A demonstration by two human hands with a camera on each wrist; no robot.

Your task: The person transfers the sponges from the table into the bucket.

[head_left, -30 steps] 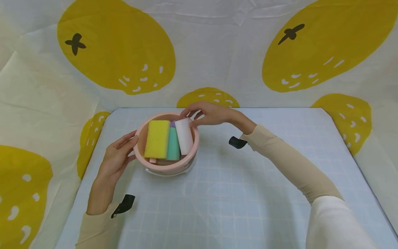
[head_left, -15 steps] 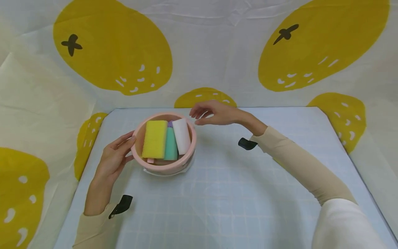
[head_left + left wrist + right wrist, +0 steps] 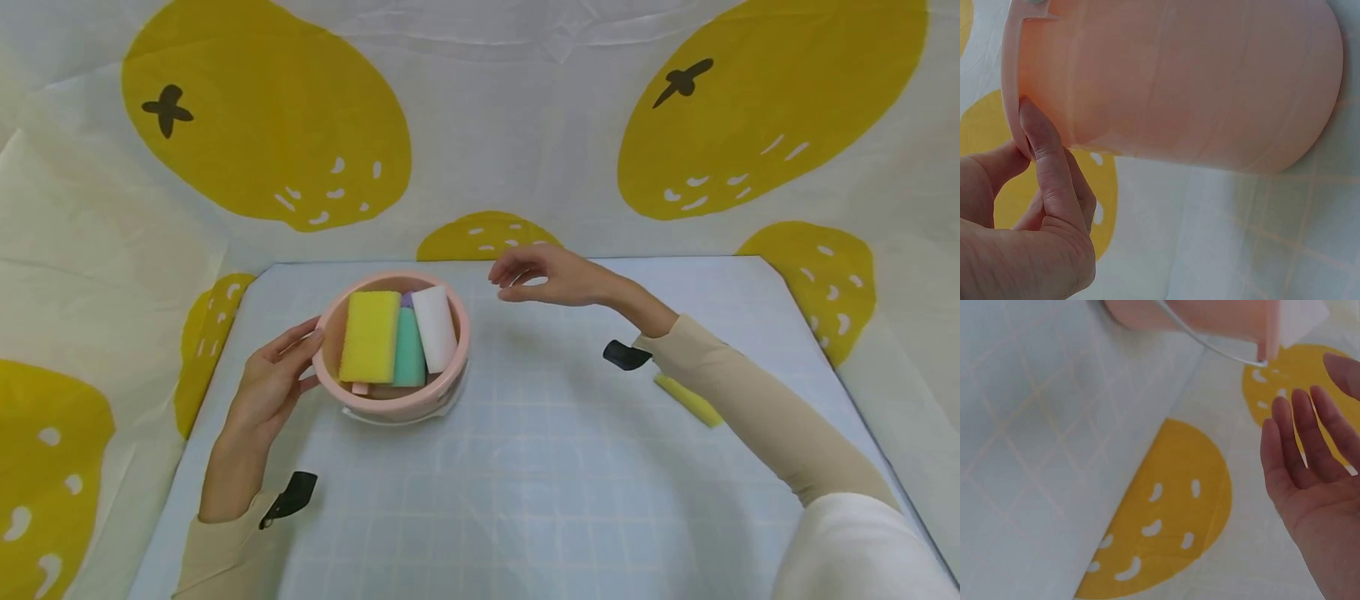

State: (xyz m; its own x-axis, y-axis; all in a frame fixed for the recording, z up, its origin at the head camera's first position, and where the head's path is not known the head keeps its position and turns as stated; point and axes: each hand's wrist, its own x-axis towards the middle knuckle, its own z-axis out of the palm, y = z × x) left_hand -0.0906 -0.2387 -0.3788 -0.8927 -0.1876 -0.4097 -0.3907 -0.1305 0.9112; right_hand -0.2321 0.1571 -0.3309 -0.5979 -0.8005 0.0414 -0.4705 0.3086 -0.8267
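Note:
A pink bucket with a white handle stands at the left of the table in the head view. Inside it are a yellow sponge, a teal block and a white block. A bit of something purple shows behind them, mostly hidden. My left hand pinches the bucket's rim between thumb and fingers, as the left wrist view also shows. To the right of the bucket, my right hand hovers in the air with relaxed fingers and holds nothing.
A yellow, flat-looking piece lies on the checked blue table, partly covered by the right sleeve. A fabric backdrop with lemon prints rises along the back and sides. Each wrist carries a black camera mount.
My right hand has left the bucket's rim and the white block, moving right. The yellow piece has come out from behind the right sleeve. My left hand keeps its hold on the rim.

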